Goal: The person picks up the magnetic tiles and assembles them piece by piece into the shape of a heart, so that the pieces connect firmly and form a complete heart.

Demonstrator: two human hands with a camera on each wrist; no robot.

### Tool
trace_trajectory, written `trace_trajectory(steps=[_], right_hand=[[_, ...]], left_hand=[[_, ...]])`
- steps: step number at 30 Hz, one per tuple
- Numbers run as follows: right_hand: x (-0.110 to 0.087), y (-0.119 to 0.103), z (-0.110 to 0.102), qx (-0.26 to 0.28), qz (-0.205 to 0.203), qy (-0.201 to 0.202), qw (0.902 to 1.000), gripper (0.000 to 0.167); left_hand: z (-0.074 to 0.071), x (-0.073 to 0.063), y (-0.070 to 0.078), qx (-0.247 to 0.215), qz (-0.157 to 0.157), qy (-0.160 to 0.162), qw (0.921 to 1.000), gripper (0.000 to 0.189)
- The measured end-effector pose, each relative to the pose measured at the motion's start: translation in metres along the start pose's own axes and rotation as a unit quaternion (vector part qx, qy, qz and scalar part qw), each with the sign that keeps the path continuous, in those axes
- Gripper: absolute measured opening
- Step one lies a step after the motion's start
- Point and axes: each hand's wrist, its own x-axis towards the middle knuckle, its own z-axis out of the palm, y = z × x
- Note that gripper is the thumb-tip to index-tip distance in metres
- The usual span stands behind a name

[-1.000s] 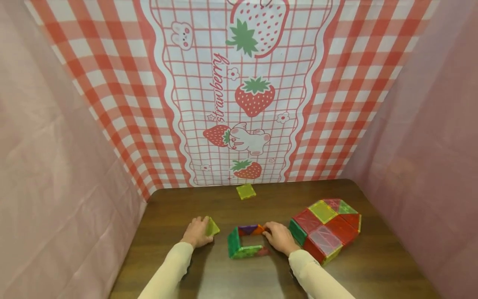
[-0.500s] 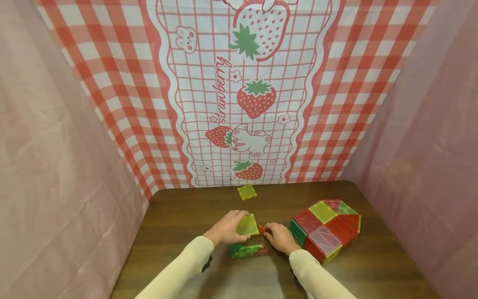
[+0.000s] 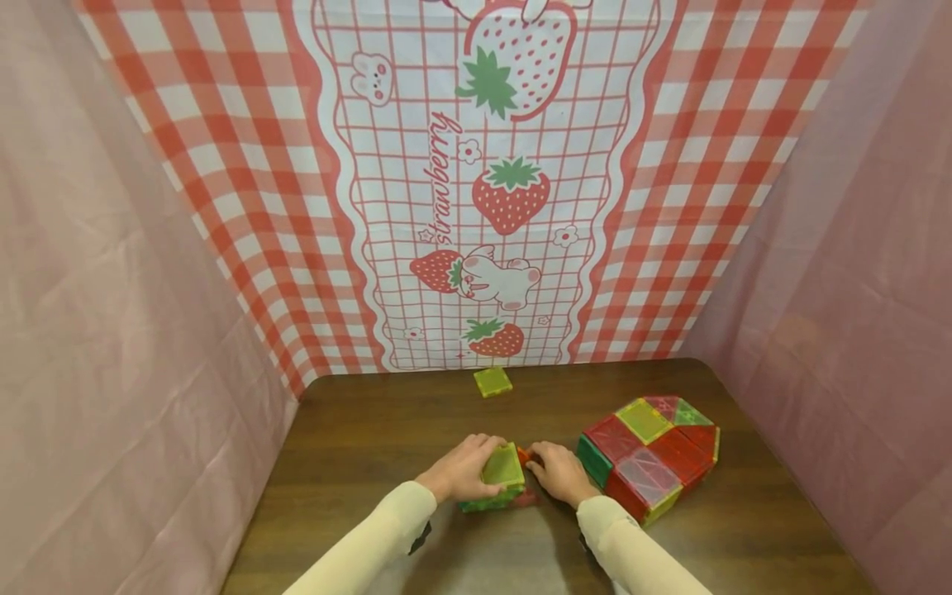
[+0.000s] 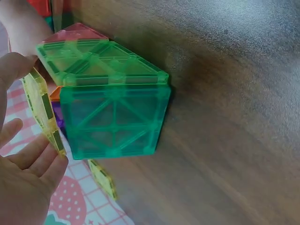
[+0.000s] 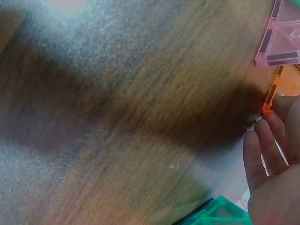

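Observation:
My left hand (image 3: 466, 471) grips a yellow square magnetic tile (image 3: 504, 465) by opposite edges, right over the top of a small frame of standing tiles. In the left wrist view that frame shows a teal square tile (image 4: 115, 122), a green tile (image 4: 103, 61), a pink triangle (image 4: 79, 32) and a bit of purple tile (image 4: 58, 115). Thumb and fingers of my right hand (image 3: 559, 471) pinch the orange tile (image 5: 287, 89) at the frame's right end. Most of the frame is hidden beneath the yellow tile and left hand.
A larger closed shape of red, pink, yellow and green tiles (image 3: 647, 454) stands to the right, close to the right hand. One loose yellow square tile (image 3: 492, 382) lies at the table's back edge. Behind the brown table (image 3: 357, 413) hangs a strawberry-print cloth (image 3: 506, 273).
My left hand has carried the yellow tile from the left side of the table rightward and down onto the frame's top. The right hand has stayed at the orange tile.

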Motion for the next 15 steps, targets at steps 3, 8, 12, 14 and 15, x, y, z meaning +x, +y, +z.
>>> trace_trajectory(steps=[3, 8, 12, 14, 15], right_hand=[[0.0, 0.0, 0.001, -0.001, 0.002, -0.004, 1.0, 0.008], [0.0, 0.0, 0.002, -0.013, -0.007, 0.0, 0.9999, 0.008], [0.001, 0.0, 0.001, -0.015, -0.006, 0.002, 0.9999, 0.008], [0.001, 0.0, 0.0, -0.014, -0.011, -0.004, 0.9998, 0.009], [0.002, 0.0, -0.001, -0.013, -0.016, -0.01, 0.9997, 0.011]], left_hand=[[0.005, 0.0, -0.002, 0.004, 0.006, 0.001, 1.0, 0.068], [0.009, -0.002, -0.003, 0.011, 0.012, 0.0, 0.9999, 0.068], [0.01, -0.004, -0.006, 0.007, 0.012, 0.001, 0.9999, 0.066], [0.011, -0.006, -0.008, 0.003, 0.017, 0.004, 0.9998, 0.064], [0.012, -0.007, -0.009, -0.001, 0.018, 0.004, 0.9998, 0.064]])
